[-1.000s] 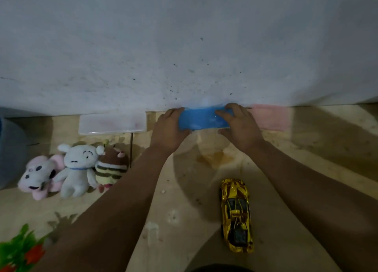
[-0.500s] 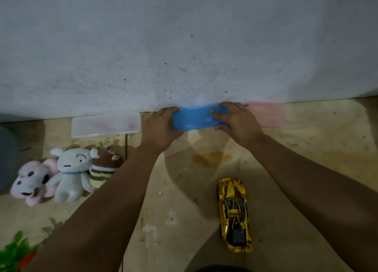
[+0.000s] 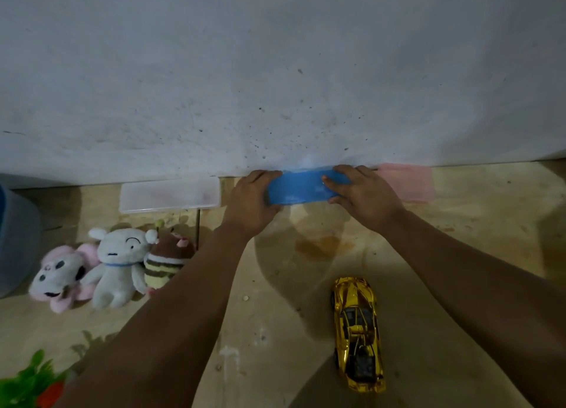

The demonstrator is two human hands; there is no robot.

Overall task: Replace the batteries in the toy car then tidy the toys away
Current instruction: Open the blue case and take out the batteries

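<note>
The gold toy car (image 3: 358, 334) is being left lying on the floor (image 3: 275, 315), nose toward the wall (image 3: 275, 70), well short of the blue box (image 3: 298, 187). The blue box is being held at the foot of the wall, its left end gripped by the left hand (image 3: 252, 197) and its right end by the right hand (image 3: 363, 193), fingers curled over it. A clear box (image 3: 170, 194) is lying left of the blue box, a pink box (image 3: 407, 182) right of it. Three plush toys (image 3: 113, 266) are lying further left of the blue box, nearer the viewer.
</note>
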